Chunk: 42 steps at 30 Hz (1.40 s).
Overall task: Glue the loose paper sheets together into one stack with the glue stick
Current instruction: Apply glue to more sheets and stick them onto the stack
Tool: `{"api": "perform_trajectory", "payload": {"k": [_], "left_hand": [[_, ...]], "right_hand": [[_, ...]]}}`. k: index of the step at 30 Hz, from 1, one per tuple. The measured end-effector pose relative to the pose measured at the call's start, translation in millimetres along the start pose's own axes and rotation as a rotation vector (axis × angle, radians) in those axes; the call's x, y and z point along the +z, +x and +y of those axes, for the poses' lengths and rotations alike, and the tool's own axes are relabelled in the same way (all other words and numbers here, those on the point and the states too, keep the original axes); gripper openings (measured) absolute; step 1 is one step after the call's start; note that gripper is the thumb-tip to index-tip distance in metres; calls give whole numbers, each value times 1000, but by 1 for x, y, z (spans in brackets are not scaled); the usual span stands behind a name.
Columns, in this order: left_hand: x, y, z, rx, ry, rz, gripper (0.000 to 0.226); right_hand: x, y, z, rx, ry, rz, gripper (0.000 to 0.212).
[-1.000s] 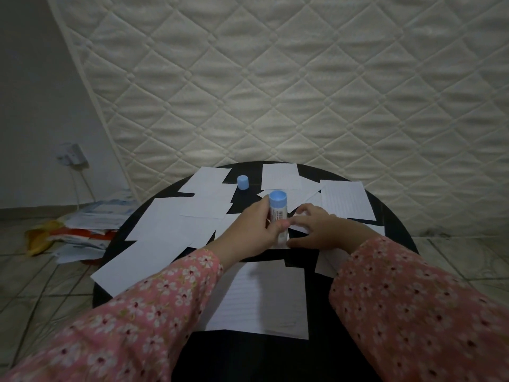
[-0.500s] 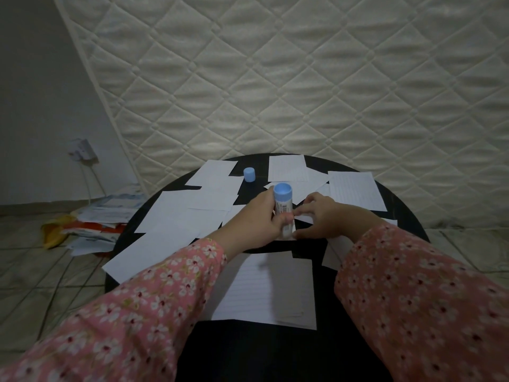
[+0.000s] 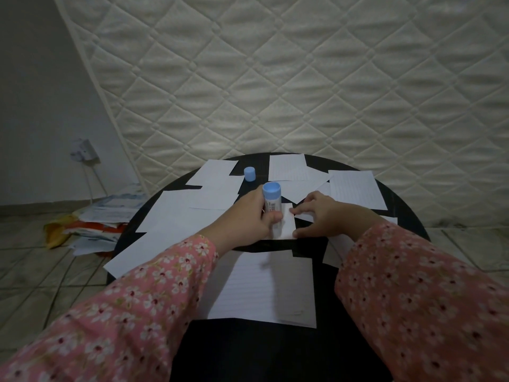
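Grip detail: your left hand (image 3: 254, 213) curls round the glue stick (image 3: 272, 201), upright with its tip on the small paper sheet (image 3: 286, 224), while your right hand (image 3: 321, 213) pins that sheet's right edge to the counter (image 3: 399, 205).

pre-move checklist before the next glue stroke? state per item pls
1. Glue stick in grip: left hand curls round it, upright, blue end up. ok.
2. Cap off: it stands alone farther back on the table. ok.
3. Small sheet held steady: right hand fingertips press on its edge. ok.
4. Glue tip touching the paper: hidden behind the left hand. cannot tell.
5. Glue already spread on that sheet: too dim to see. cannot tell.
6. Sheets gathered into one stack: still scattered loose over the table. not ok.
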<state>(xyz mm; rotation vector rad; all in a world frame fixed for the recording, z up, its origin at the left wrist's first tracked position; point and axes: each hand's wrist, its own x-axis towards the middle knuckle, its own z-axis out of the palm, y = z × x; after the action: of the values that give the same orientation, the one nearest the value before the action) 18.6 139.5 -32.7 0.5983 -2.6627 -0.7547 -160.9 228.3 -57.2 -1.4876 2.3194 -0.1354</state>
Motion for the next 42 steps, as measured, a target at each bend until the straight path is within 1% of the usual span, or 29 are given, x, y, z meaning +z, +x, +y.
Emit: {"api": "perform_trajectory", "payload": {"k": [3, 8, 18, 24, 25, 26, 28, 30, 32, 33, 35, 37, 38, 40, 42], "left_hand": [[-8, -4, -8, -21, 37, 5, 26], [-21, -13, -23, -69, 56, 7, 14], [-44, -23, -48, -234, 96, 4, 15], [-47, -23, -61, -249, 69, 0, 16], [-47, -24, -64, -260, -8, 19, 15], [-49, -25, -68, -269, -161, 59, 13], [-53, -27, -76, -263, -578, 195, 6], [-54, -26, -77, -271, -896, 336, 9], [-53, -20, -74, -322, -1105, 463, 12], [-51, -17, -73, -344, -1152, 512, 12], [-44, -11, -68, -347, -1096, 538, 11], [-34, -7, -60, -345, -957, 504, 7], [-27, -5, -57, -358, -886, 479, 10], [-15, 0, -53, -372, -746, 426, 27], [-7, 7, -48, -348, -636, 384, 34]], "right_hand": [[0, -1, -1, -1, 5, -4, 70], [0, -1, -1, -5, 0, -1, 69], [6, -2, -2, -13, 24, 50, 69], [4, -3, -3, -10, 20, 42, 68], [4, -3, -3, -10, 17, 40, 68], [4, -4, -3, -10, 14, 39, 67], [3, -4, -4, -13, 10, 37, 67], [3, -5, -4, -16, 9, 37, 67], [2, -5, -4, -17, 6, 37, 67], [2, -4, -3, -18, 0, 37, 67], [2, -4, -3, -26, -15, 39, 67], [3, -6, 2, -42, -13, 65, 66], [5, -7, 5, -58, -5, 86, 64], [7, -10, 11, -96, -11, 122, 61], [10, -11, 15, -123, -50, 164, 60]]}}
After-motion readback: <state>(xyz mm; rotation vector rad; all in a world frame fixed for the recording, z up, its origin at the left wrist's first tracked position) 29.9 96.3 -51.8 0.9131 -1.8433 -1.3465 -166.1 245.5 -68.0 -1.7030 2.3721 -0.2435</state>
